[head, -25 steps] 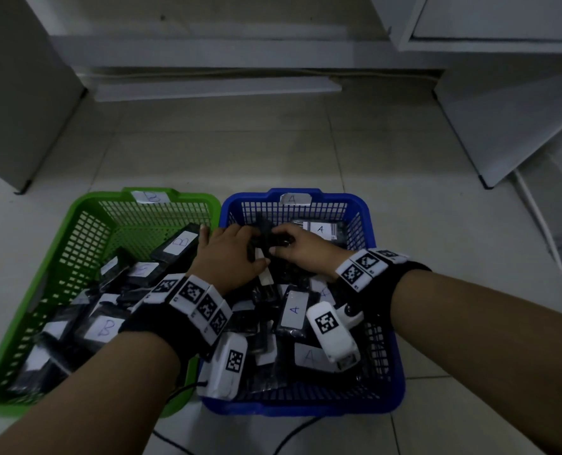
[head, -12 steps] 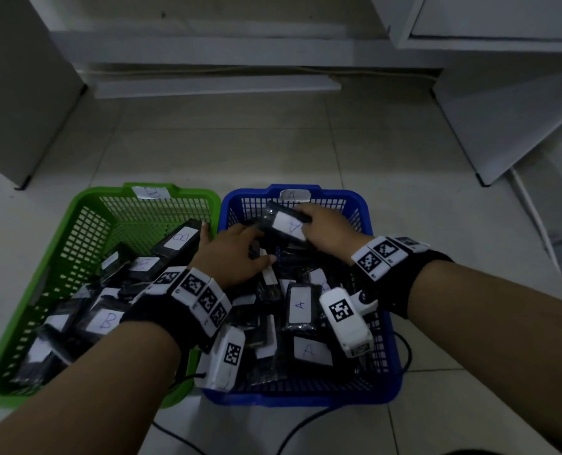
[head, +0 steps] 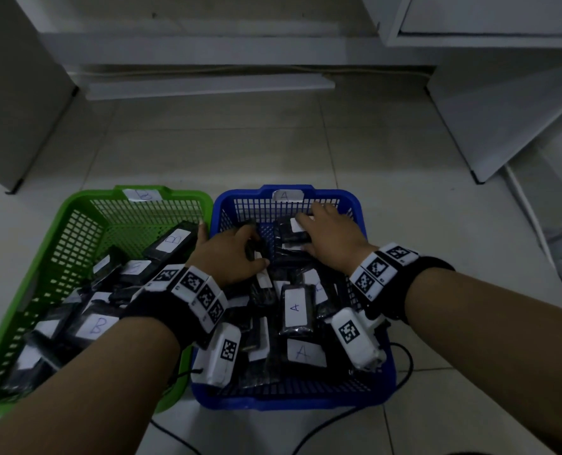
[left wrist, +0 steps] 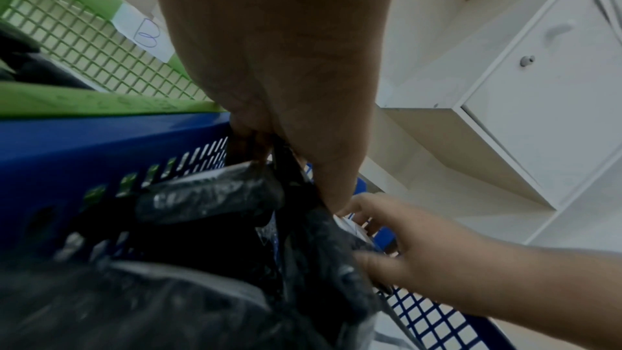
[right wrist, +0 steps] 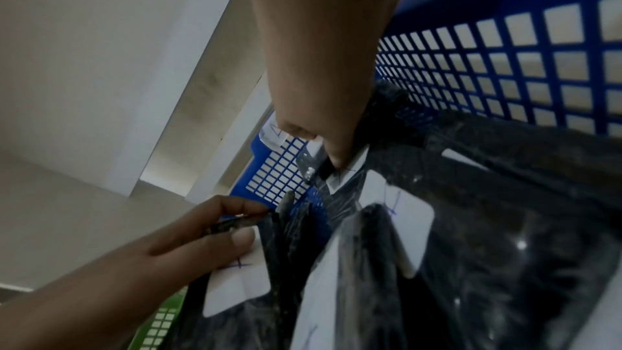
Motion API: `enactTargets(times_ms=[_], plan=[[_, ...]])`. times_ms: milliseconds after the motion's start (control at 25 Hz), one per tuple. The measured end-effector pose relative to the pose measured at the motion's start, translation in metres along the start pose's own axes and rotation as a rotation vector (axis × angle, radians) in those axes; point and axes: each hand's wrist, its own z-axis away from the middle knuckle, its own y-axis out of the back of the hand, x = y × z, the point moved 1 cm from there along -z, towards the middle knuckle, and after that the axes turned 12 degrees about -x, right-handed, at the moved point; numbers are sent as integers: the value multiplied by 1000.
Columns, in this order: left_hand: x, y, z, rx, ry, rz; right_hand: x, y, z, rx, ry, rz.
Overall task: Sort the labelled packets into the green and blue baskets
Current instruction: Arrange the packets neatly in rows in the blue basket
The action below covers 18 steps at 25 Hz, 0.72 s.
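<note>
A green basket [head: 76, 200] tagged B stands left of a blue basket [head: 240, 193] tagged A, both holding several black packets with white labels. My left hand [head: 253, 254] pinches an upright black packet [head: 250, 246] near the blue basket's left wall. In the right wrist view its thumb [right wrist: 240, 240] lies on that packet's A label [right wrist: 239, 281]. My right hand [head: 305, 231] holds another A packet [head: 291, 234] between thumb and fingers, low against the blue basket's far wall [right wrist: 279, 172]. The left wrist view shows the right hand [left wrist: 363, 230] over the packet, fingers spread.
Both baskets sit on a pale tiled floor [head: 273, 142]. White cabinets [head: 486, 93] and a leaning board stand behind and to the right. A grey panel [head: 13, 93] is at the far left. Black cables [head: 322, 431] run under the blue basket's near edge.
My right hand carried its A packet from the middle of the blue basket up and forward, then lowered it at the far wall. My left hand has stayed in place with its packet.
</note>
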Motion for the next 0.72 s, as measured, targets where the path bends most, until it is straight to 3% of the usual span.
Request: enactTargets(times_ms=[360,480,520,640,720], plan=[[-5,0,9,-50,-36,-43,2,7,-7,5,-185,-93],[-5,-3,26,-23,-51,-91,-20,14,-7,154,-73,-429],[-4,-4,33,-21,-61,-108,-29,18,-8,91,-28,-558],[-4,-6,46,-19,-76,-159,-57,24,-12,-296,43,-660],[-6,-7,50,-37,-66,-175,-67,29,-16,-380,9,-795]])
